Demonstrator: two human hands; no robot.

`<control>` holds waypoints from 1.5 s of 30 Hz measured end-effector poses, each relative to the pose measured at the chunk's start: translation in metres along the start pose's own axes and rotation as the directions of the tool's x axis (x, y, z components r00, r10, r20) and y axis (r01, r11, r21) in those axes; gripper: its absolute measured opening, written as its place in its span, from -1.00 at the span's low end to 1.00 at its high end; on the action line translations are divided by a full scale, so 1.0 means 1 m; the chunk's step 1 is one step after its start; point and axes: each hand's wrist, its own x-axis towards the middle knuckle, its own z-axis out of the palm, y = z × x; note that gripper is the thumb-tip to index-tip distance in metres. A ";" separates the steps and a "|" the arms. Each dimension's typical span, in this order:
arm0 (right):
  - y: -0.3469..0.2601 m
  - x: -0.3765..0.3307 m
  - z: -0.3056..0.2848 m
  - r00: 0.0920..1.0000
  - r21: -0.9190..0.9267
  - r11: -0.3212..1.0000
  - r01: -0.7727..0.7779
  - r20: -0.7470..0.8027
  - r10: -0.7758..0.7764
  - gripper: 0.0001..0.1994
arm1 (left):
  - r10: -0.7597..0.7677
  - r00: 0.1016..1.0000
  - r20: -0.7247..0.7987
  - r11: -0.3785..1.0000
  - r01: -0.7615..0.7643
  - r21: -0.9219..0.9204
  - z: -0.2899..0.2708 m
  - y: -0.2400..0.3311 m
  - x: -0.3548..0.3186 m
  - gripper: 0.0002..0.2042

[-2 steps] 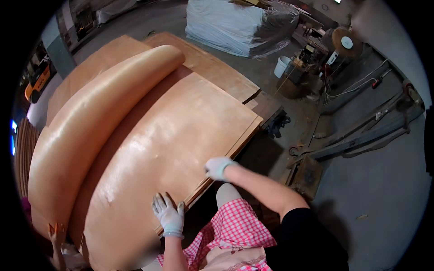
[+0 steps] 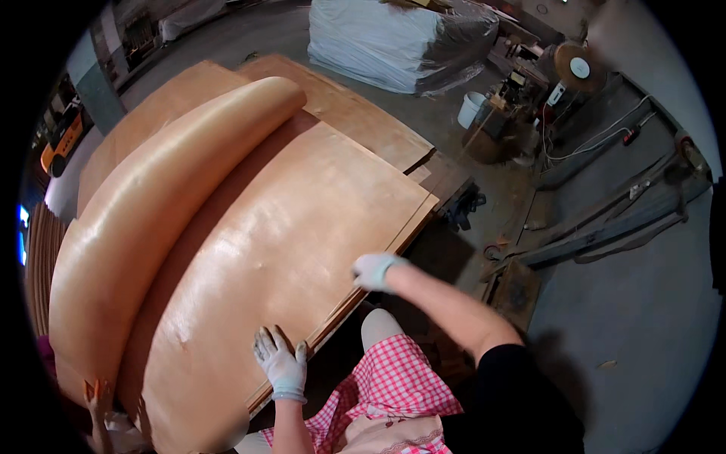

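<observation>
A broad tan wood veneer sheet (image 2: 280, 197) lies over a stack of similar sheets, its near edge running beside me. My left hand (image 2: 281, 365), in a pale glove with dirty fingertips, rests spread and flat on the sheet at that edge. Farther along the same edge, my gloved right hand (image 2: 373, 272) is closed with its fingers curled; whatever may be in them is hidden. Beyond the flat part, a large sheet is bent over into a long roll (image 2: 181, 174). At the lower left, another person's hand (image 2: 96, 395) touches the roll's near end.
More sheets (image 2: 340, 106) lie behind the roll. A plastic-wrapped stack (image 2: 370, 45) stands at the back, with a white bucket (image 2: 470, 110) and a machine with a round disc (image 2: 579, 68) to its right. A metal frame (image 2: 582, 246) lies on the right-hand floor.
My right hand has moved slightly away and to the right along the sheet's edge. My left hand stays almost in place on the sheet.
</observation>
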 end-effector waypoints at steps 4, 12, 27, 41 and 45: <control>0.153 -0.003 -0.055 0.993 -0.070 0.994 -0.084 -0.089 0.078 -0.67 | -0.015 0.998 0.068 1.000 0.015 0.012 -0.005 0.006 0.003 -0.21; 0.252 0.014 -0.064 0.839 0.085 0.853 -0.516 -0.152 0.523 -0.68 | -0.009 0.997 0.081 0.999 0.006 0.035 -0.008 0.006 0.000 -0.21; -0.036 -0.101 0.078 0.831 0.654 0.587 0.477 -0.553 -0.059 -0.85 | 0.121 0.938 -0.324 0.745 -0.302 -0.595 -0.053 0.083 -0.041 -0.69; -0.156 -0.103 0.091 0.885 0.290 0.843 0.453 -0.264 -0.384 -0.77 | -0.700 0.710 -0.075 0.080 -0.026 -0.996 -0.053 -0.069 -0.144 -0.93; -0.096 -0.069 0.070 0.918 0.226 0.909 0.349 -0.275 -0.285 -0.82 | -0.939 0.342 -0.021 0.026 0.010 -1.000 -0.060 -0.240 -0.195 -0.86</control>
